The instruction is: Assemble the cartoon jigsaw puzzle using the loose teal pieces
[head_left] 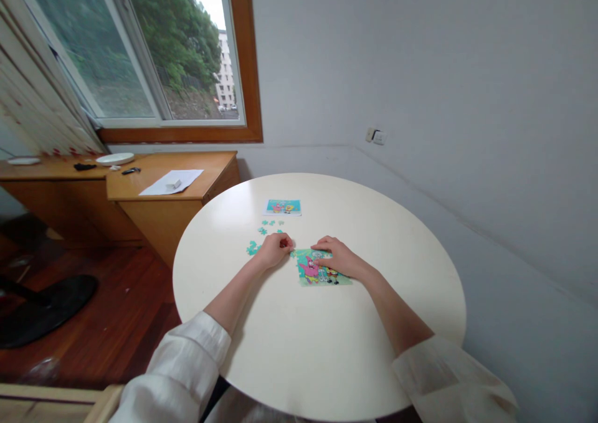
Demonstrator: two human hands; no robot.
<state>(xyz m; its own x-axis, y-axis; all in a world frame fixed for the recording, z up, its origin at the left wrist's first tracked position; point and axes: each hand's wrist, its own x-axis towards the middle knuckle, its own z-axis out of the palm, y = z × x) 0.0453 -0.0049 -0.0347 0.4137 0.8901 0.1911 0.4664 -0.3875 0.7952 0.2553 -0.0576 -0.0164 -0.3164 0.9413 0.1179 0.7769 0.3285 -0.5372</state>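
Observation:
A partly assembled cartoon jigsaw puzzle [309,275] lies on the round white table [299,342], showing a pink starfish and other figures. My right hand [343,258] rests over its upper right, fingers stretched and touching it; part of the picture is hidden underneath. At the puzzle's upper left corner, my left hand [275,250] is closed in a pinch, with a small puzzle piece [293,253] at its fingertips. Loose turquoise pieces [253,248] lie just left of that hand, and several more small pieces [264,230] are scattered beyond it.
Behind the pieces lies a reference picture card [283,207] with the same cartoon. A wooden desk [219,167] stands at the back left, bearing a white paper sheet [187,179] and a white plate [114,159]. The wall [420,99] runs close along the table's right side.

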